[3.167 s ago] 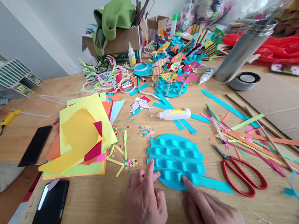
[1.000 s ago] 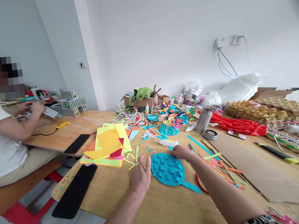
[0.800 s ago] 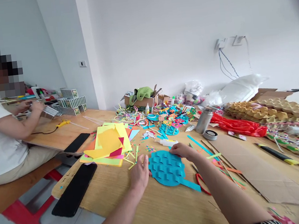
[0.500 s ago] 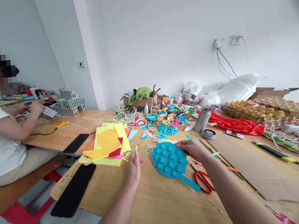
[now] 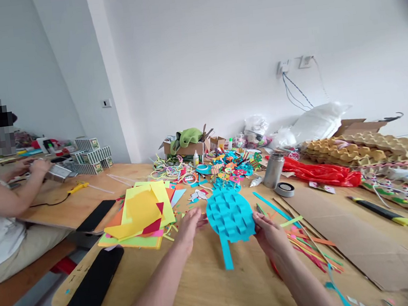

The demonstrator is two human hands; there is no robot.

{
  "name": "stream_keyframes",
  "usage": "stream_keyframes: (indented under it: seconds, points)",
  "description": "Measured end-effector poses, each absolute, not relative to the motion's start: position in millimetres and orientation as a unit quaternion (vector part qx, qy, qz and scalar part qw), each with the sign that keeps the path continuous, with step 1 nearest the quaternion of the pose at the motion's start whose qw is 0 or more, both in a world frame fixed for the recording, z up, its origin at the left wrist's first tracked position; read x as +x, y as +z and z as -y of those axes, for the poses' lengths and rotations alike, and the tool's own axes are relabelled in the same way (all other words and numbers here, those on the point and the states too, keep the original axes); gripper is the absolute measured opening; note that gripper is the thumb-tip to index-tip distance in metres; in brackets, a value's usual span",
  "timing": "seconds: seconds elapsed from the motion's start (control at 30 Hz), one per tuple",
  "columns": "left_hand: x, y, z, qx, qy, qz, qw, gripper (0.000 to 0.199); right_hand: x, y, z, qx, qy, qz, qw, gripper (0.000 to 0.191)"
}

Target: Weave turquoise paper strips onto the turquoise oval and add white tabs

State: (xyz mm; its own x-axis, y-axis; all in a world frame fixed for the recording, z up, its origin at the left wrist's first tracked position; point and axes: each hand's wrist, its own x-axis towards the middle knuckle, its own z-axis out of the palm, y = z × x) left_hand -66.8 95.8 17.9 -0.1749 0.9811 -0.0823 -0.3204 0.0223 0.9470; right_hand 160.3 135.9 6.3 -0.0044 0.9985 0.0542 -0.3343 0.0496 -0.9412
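My main worry is the turquoise paper disc, which appears to be lifted off the table and tilted towards me, with only its right edge clearly held. Should the right hand squeeze harder, I think the rim could crease or the raised folds flatten; should it slacken, the disc could tip and drop. The long paper strip hanging from the near side might also catch or bend (nothing supports its loose end). The red scissors handle shows just beside the right wrist, so I judge a low swing could snag there.

As for the fingers, the right thumb and fingertips are pinched together on the disc's right edge. The left hand is loosely open, fingers pointing at the left edge; whether they touch it, I can't tell at this size.
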Motion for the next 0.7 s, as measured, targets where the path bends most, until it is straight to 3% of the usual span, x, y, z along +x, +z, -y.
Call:
stream_keyframes:
  seconds: [0.23,0.7]
  points:
    - [-62.1,2.3,-95.2,0.327,0.624,-0.377,0.601,0.057,146.2,-0.5,-120.2,-0.366,0.587,0.394,0.606,0.036]
    - [-75.7,1.0,-94.3,0.291,0.631,-0.39,0.605,0.075,140.1,-0.3,-107.0,-0.353,0.659,0.379,0.546,0.035]
